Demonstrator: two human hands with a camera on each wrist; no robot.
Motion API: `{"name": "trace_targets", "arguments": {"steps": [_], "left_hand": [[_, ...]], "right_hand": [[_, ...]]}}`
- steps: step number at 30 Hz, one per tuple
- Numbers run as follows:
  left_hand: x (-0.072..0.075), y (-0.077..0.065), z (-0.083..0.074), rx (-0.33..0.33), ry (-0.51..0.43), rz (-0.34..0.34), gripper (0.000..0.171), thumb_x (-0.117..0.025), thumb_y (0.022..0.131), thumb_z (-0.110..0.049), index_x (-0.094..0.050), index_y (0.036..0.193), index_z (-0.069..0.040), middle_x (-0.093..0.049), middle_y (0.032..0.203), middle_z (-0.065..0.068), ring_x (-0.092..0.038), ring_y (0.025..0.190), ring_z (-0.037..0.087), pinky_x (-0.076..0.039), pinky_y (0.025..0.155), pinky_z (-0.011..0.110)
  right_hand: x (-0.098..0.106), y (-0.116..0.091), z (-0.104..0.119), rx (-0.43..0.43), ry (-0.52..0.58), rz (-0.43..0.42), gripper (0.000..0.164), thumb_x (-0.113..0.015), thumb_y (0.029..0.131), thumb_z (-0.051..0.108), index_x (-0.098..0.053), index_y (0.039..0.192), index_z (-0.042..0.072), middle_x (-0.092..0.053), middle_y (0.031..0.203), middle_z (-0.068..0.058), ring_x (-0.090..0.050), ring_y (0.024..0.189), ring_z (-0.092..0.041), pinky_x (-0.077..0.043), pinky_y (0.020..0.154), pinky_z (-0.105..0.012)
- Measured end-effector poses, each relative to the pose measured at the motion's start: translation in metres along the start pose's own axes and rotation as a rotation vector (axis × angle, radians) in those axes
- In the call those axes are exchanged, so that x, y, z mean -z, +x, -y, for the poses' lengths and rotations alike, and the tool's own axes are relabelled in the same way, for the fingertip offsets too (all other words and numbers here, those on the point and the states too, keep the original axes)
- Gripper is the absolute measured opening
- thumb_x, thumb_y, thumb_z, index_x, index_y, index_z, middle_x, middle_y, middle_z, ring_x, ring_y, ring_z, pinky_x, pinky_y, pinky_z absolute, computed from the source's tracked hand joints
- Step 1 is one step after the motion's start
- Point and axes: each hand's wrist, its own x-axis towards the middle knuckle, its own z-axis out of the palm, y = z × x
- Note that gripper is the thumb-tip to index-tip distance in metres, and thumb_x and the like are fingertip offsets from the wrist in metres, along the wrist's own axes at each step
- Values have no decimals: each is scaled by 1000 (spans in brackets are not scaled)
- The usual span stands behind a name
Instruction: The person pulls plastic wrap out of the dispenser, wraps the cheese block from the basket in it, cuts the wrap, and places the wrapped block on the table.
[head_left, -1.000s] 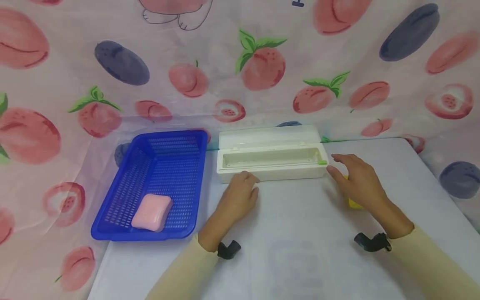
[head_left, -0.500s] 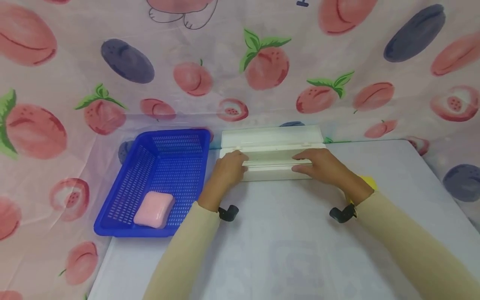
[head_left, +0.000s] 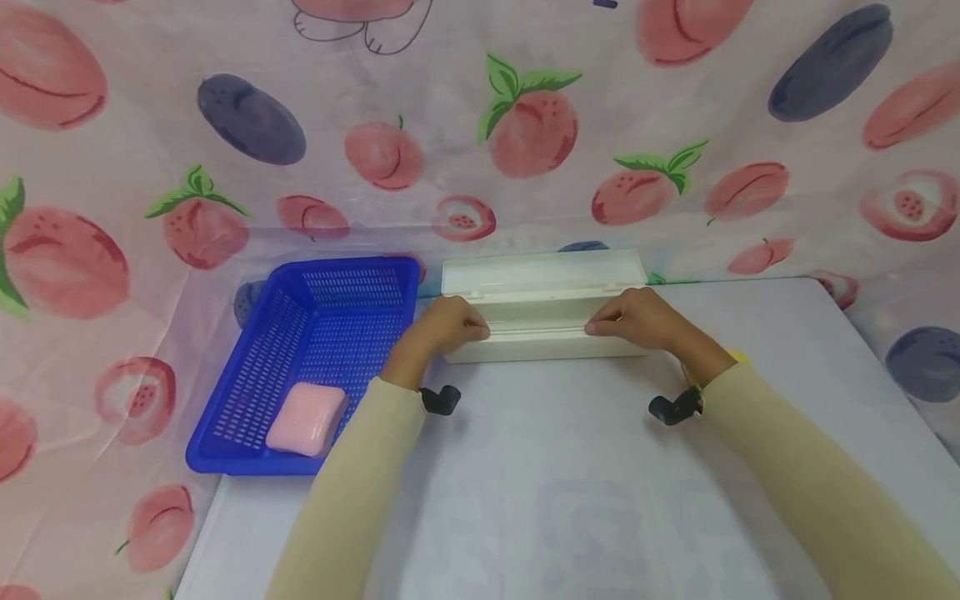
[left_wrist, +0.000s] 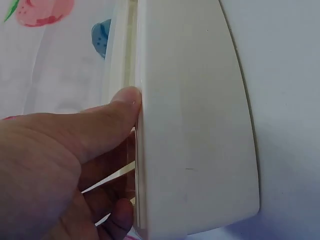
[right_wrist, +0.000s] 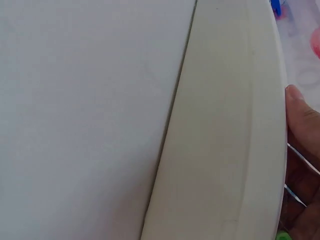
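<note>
Here, a white box is pinched by two hands

The long, narrow white plastic box [head_left: 543, 349] is set at the back of the white-covered counter [head_left: 540, 517], its translucent hinged lid [head_left: 543, 271] tipped back. Its front edge is pinched near the left end by the left hand [head_left: 450, 323] and near the right end by the right hand [head_left: 633, 319], thumb and fingers brought together on each; whether a thin strip along that edge is also held cannot be told. Beside the right fingers, a small bright green piece [right_wrist: 283, 235] is partly shown.

To the box's left, a blue perforated plastic basket [head_left: 341, 337] is placed, its near right corner covered by the cream left sleeve [head_left: 352, 492]. Inside its near end, a rounded pink block [head_left: 307, 419] is laid. Beyond the right wrist, a yellow object [head_left: 738, 357] is mostly hidden. The background is filled by a pale peach-printed cloth [head_left: 450, 150].
</note>
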Motion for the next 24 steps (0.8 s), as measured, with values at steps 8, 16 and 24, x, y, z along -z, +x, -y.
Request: {"name": "trace_targets", "arguments": {"steps": [8,16,24], "left_hand": [[3,5,6,31,-70,2,20,-67,99,-25,-81,109,-13,-78,107,4,-64,95,20,-54,88,36],[-2,11,7,-6,-57,-58,19,-63,102,-23,-78,99,-11,-69,90,3,-56,85,19,-50,81,34],[-1,13,9,-99,-18,-104,18,-60,103,-12,-74,97,-4,-67,89,6,-58,87,21,-52,88,37]], "right_hand": [[6,5,2,-66,57,55,18,-73,95,32,-83,101,19,-78,104,-1,-65,97,-20,-49,78,-33],[6,7,2,-78,59,25,15,-72,97,30,-83,94,19,-75,92,1,-56,83,-19,-44,70,-32],[-4,7,2,-43,61,-149,17,-68,99,24,-78,94,10,-63,73,-2,-49,69,-19,-39,61,-31]]}}
